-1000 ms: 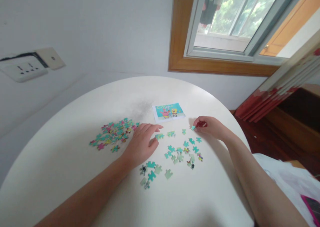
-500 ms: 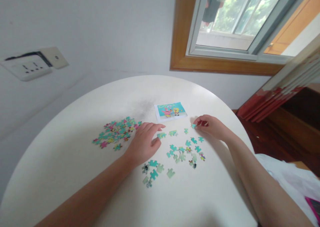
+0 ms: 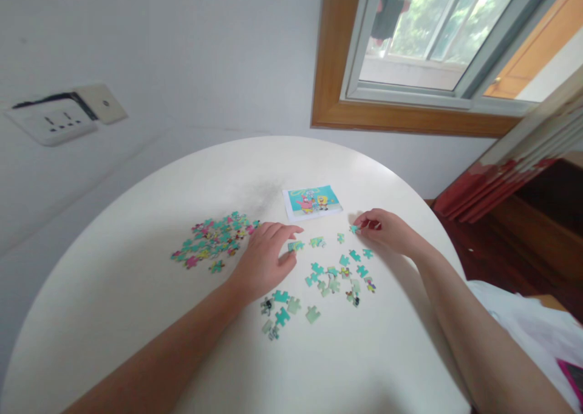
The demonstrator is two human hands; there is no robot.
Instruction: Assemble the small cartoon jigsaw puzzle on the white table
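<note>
My right hand [image 3: 378, 227] pinches a teal jigsaw puzzle piece [image 3: 353, 229] between thumb and fingertips, just above or on the table. My left hand [image 3: 268, 257] lies on the table with its fingers apart, nearest to a joined puzzle strip [image 3: 296, 246] by its thumb and index finger. Right of that lie a second short strip [image 3: 317, 242] and a single teal piece [image 3: 340, 238]. Loose teal, pale green and patterned pieces [image 3: 334, 285] spread in front of my hands. A dense pile of mixed pieces [image 3: 214, 238] sits left of my left hand.
A small cartoon picture card [image 3: 312, 203] lies behind the strips on the round white table [image 3: 182, 353]. More pieces [image 3: 282, 315] lie near the table's front middle. A wall and a wood-framed window [image 3: 337, 113] stand behind, and a white plastic bag [image 3: 514, 323] at the right.
Both hands keep nearly the same position, with the right still pinching the teal piece. The whole view has shifted very slightly.
</note>
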